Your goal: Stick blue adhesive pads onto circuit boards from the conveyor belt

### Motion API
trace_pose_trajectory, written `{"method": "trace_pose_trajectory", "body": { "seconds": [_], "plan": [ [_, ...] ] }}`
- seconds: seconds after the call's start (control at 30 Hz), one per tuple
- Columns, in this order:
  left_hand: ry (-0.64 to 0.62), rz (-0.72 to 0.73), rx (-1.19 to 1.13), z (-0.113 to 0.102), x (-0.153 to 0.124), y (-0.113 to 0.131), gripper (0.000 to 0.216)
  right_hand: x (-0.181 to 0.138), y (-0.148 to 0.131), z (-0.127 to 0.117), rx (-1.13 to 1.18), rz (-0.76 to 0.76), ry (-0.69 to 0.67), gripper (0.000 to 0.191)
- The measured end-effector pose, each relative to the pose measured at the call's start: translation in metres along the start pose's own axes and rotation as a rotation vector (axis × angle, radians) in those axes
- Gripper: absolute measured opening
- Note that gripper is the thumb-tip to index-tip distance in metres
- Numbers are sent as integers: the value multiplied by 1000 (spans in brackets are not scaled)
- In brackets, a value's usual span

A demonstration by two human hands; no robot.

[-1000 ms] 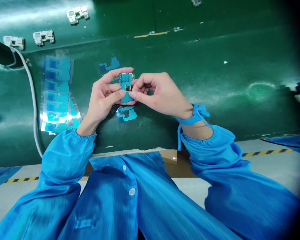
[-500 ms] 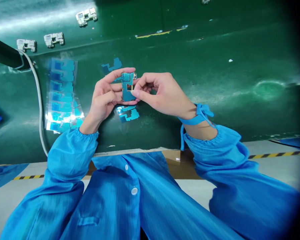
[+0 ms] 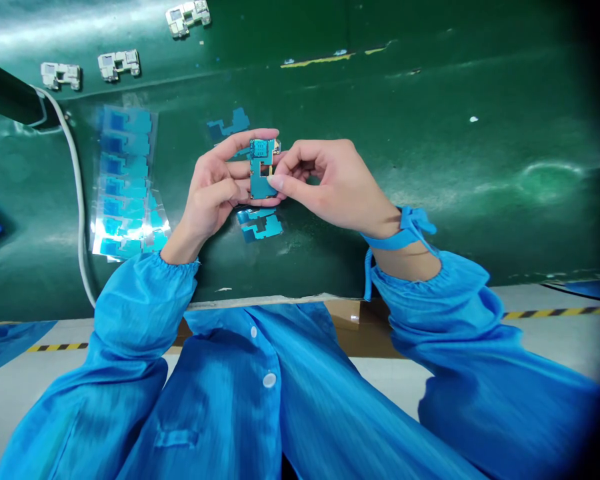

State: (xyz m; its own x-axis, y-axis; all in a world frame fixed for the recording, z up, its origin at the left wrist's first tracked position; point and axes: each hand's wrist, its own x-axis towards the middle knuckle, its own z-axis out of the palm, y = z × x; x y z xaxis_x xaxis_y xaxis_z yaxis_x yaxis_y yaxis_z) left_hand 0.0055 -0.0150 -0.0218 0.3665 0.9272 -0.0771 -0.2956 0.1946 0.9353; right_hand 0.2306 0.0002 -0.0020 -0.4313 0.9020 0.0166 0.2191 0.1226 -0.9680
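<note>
Fingertips of the left hand (image 3: 215,193) and right hand (image 3: 333,183) pinch a small blue circuit board (image 3: 261,169) between them, upright above the green table (image 3: 430,167). Just below it lies a blue film piece (image 3: 260,224); another film piece (image 3: 229,127) lies beyond. A stack of film sheets (image 3: 126,187) lies left, beside a white cable (image 3: 77,200). Three metal brackets (image 3: 119,63) sit far left.

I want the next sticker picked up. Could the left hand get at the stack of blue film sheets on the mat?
Probably yes: the stack of film sheets lies uncovered just beside the left hand, but that hand is pinching the small blue board.
</note>
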Motion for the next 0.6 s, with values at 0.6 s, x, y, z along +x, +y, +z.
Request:
{"method": "trace_pose_trajectory", "body": {
  "seconds": [0.6],
  "plan": [
    [-3,14,13,4,-3,3,70,0,0,-1,-10,-12,4,34]
  ]
}}
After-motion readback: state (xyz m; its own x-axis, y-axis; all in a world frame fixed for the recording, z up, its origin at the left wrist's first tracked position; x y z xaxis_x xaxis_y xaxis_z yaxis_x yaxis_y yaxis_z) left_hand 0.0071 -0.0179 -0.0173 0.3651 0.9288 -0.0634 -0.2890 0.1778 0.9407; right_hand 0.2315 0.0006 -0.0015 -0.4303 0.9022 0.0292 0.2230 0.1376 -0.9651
